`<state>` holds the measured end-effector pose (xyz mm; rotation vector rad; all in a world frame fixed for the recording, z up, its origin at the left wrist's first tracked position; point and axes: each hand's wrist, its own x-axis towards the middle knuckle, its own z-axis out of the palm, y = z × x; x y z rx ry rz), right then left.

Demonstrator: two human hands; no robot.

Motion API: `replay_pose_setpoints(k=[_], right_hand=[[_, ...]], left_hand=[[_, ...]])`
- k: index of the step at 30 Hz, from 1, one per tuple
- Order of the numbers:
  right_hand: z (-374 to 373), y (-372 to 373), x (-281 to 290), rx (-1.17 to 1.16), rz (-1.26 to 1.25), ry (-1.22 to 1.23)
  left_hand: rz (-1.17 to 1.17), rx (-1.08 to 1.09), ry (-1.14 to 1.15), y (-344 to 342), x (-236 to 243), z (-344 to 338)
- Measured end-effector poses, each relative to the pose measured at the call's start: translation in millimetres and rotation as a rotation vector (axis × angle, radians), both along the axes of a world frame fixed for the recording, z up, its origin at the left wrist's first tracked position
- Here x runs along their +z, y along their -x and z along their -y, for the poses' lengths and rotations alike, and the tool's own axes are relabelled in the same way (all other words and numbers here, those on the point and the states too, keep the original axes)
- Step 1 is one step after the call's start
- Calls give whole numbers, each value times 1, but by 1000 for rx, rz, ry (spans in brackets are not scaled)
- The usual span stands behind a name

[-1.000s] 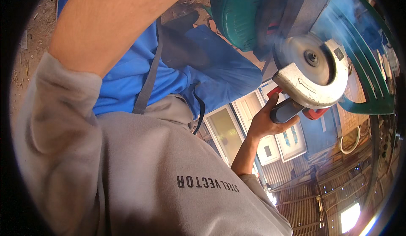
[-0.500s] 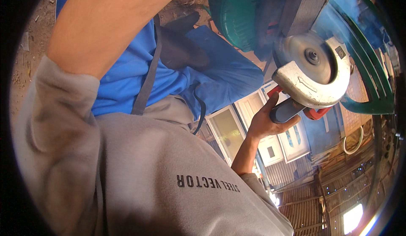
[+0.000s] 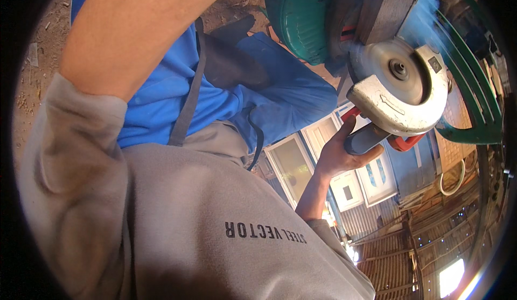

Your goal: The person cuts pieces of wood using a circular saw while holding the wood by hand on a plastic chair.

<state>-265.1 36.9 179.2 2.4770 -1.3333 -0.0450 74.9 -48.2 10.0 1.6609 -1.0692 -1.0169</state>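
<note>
My right hand [image 3: 344, 154] is closed around the dark handle with red parts of an angle grinder [image 3: 393, 106]. Its pale, scuffed guard partly surrounds a blurred disc [image 3: 382, 71], whose upper edge meets or overlaps the lower end of a dark rectangular beam [image 3: 390, 6]; contact is hard to judge. Bluish smoke hangs to the beam's right. My left forearm [image 3: 129, 36] reaches up across the upper left and leaves the frame, so that hand is out of sight.
A green plastic seat [image 3: 296, 15] is beside the beam, and a green slatted chair [image 3: 474, 128] stands at right. Blue clothing [image 3: 291, 95] lies below the seat. Behind are panel doors [image 3: 377, 179], a pale hose loop [image 3: 452, 187] and corrugated sheeting [image 3: 388, 257]. Dirt ground [image 3: 40, 58] shows at left.
The grinder has shifted very slightly to the right. The haze over the beam has thinned, showing more of its surface, while smoke remains at its right side.
</note>
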Motion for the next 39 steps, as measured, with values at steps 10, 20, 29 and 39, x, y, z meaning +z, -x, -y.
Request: replay_pose_setpoints(k=[10,20,29,39], right_hand=[[-1,-7,-6,13,162,-35],[-1,-6,-7,46,121,9],[2,-16,-6,12,198,0],[0,-13,4,52,233,-54]], left_hand=[[20,8,-14,0,-3,8],[-101,35,1,-3,-9,1],[-133,82,12,0,-19,13],[-109,146,-32,8,-35,19]])
